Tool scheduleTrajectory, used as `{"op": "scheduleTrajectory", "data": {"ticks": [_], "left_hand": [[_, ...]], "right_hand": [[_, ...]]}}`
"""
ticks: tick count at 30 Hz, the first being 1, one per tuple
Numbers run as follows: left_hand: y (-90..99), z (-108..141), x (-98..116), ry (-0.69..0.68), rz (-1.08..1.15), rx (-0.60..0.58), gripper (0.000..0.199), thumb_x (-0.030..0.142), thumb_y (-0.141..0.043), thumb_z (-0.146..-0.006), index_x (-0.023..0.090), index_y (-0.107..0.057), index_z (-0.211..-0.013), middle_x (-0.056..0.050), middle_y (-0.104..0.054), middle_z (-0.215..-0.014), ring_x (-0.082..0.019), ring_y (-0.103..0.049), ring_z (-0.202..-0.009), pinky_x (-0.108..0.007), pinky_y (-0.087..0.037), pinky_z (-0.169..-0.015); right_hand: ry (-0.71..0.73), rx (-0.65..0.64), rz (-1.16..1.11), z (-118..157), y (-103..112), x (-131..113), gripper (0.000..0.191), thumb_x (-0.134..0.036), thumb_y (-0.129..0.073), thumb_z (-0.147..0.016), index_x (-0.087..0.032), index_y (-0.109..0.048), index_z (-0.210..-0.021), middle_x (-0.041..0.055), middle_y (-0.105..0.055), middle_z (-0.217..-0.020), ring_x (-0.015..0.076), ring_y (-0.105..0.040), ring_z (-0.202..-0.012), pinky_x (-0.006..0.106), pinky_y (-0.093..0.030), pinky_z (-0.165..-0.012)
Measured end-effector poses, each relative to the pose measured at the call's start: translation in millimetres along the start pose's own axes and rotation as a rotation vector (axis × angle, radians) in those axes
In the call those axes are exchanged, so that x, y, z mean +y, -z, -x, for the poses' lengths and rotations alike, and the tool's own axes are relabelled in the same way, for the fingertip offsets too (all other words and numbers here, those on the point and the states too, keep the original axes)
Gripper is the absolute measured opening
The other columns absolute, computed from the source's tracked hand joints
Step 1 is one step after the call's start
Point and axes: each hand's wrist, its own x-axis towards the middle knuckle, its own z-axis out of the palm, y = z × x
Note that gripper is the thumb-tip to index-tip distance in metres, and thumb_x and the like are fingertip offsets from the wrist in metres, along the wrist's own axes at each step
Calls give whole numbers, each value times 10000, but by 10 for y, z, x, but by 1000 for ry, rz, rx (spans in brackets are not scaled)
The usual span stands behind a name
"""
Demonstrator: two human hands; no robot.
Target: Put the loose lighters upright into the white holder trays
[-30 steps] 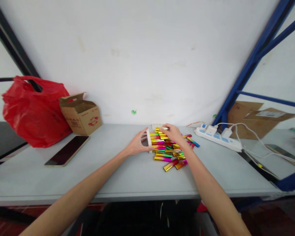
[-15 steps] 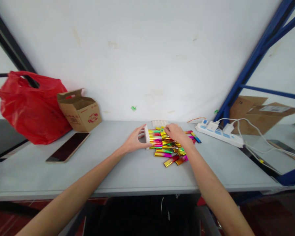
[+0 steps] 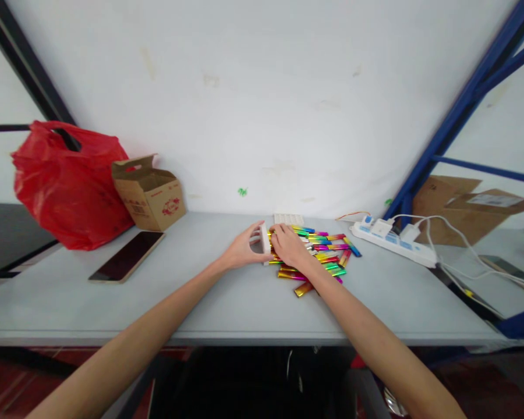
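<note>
Gripping an upright white holder [image 3: 265,243] between thumb and fingers, the left hand [image 3: 241,250] faces the right hand [image 3: 289,245], whose hold is hidden; apparently partway done, with some shiny sticks [image 3: 325,247] at the holder, many loose to the right.

With my left hand [image 3: 241,250] I hold a thin white rectangular tray [image 3: 265,245], upright on its edge. My right hand [image 3: 290,247] is just beside it, over shiny flat multicoloured sticks [image 3: 326,247], many lying loosely on the smooth grey table [image 3: 227,308].
</note>
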Motion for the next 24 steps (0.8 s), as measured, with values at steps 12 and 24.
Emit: {"op": "scheduleTrajectory", "data": {"ticks": [12,24], "left_hand": [[58,9,44,-29,9,-21,1019,358,-942,-611,230,-467,-1503,-182,-418,-1598,-361,-545,-1372,-579,-460,-1160],[159,32,90,2,-9,-42,1006,388,-954,-610,244,-495,-1494,-171,-468,-1556,-355,-580,-1334,-548,-520,-1103]], "right_hand": [[-82,39,-44,22,152,7,385,-261,-354,-1069,-169,-546,-1389,130,-659,-1358,251,-587,-1245,372,-358,-1096],[-62,-12,101,51,124,79,340,-245,-364,-1061,-174,-639,-1250,134,-685,-1283,262,-593,-1217,419,-344,-1112]]}}
